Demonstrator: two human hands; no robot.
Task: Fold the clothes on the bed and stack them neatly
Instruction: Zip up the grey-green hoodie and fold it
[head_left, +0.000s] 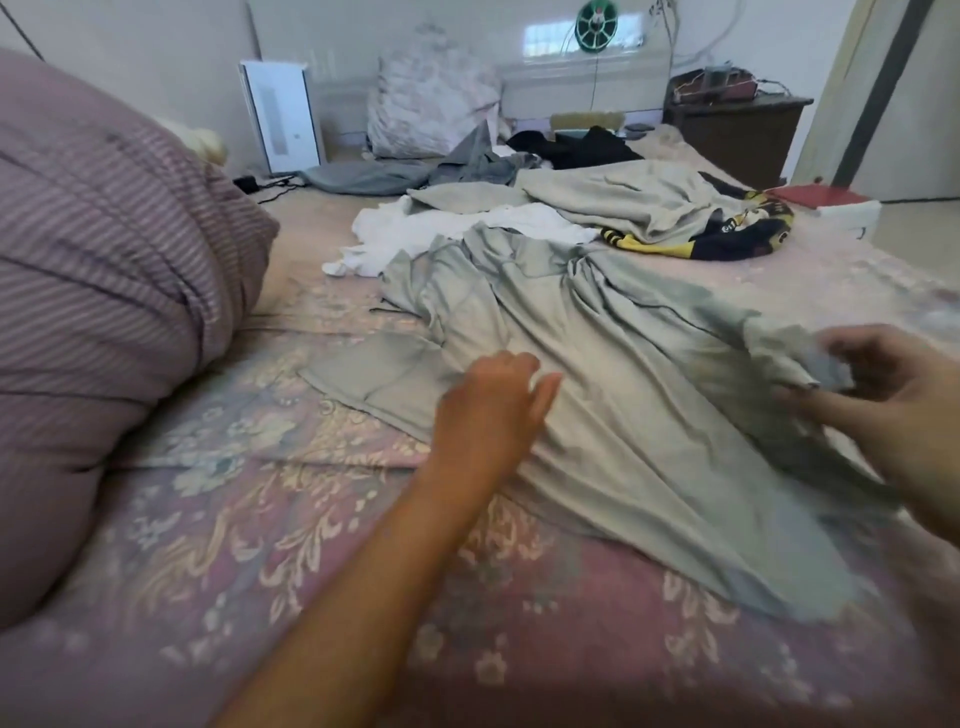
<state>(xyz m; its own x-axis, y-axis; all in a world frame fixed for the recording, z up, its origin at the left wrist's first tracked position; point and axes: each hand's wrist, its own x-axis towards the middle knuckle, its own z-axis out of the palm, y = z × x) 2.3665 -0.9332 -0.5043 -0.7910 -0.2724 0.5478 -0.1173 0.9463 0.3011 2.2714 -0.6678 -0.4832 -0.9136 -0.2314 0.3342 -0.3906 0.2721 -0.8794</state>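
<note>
A grey-green garment (613, 364) lies spread and creased across the floral bed sheet (270, 545). My left hand (493, 405) reaches over its near left part, fingers straight, touching the cloth. My right hand (893, 410), blurred at the right edge, grips a bunched edge of the same garment. Farther back lie a white garment (415, 234), a beige garment (623, 197), a black-and-yellow one (727, 239), a grey one (395, 174) and a black one (582, 145).
A large striped purple quilt (104, 291) is piled at the left. A floral pillow (426, 104) and a white box (283, 119) stand at the headboard. A dark nightstand (737, 130) and a red-topped box (831, 205) sit at the right.
</note>
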